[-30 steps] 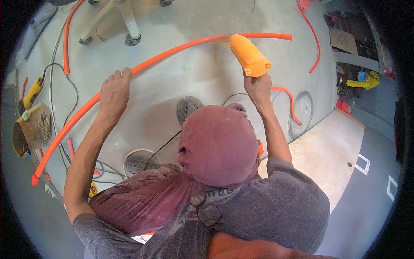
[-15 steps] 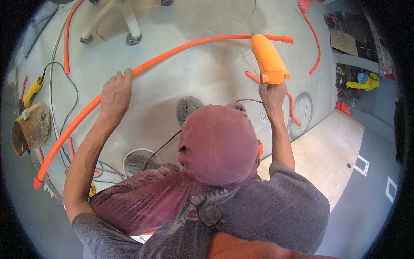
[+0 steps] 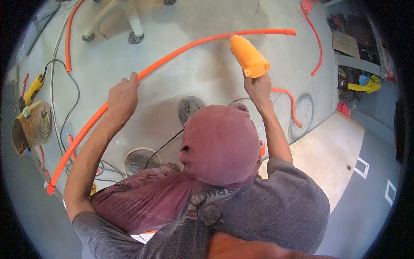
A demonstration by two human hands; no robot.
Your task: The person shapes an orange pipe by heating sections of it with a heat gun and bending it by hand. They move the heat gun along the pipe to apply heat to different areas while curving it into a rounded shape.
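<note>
A long orange conduit pipe point(image 3: 194, 44) bows across the view from lower left to upper right. My left hand point(image 3: 123, 100) is wrapped round it left of the middle, knuckles up. Its lower left end hangs near the floor's edge. In my right hand point(image 3: 258, 88) is a yellow heat gun point(image 3: 249, 56), held by its handle below the body. The gun's grey tip points away from me and overlaps the pipe's far stretch in this view. A dark cord point(image 3: 239, 99) trails from near the right hand.
Below are the pale floor point(image 3: 159, 101), a chair base point(image 3: 131, 19), and cut orange pipes point(image 3: 69, 39). A yellow power tool point(image 3: 33, 90) and an open container point(image 3: 32, 126) stand left. A wire coil point(image 3: 304, 116), a board point(image 3: 327, 146) and cluttered shelves point(image 3: 358, 60) are right.
The heat gun and my right hand have moved left along the pipe. My left hand has shifted slightly right, and the pipe's lower end has moved right and down.
</note>
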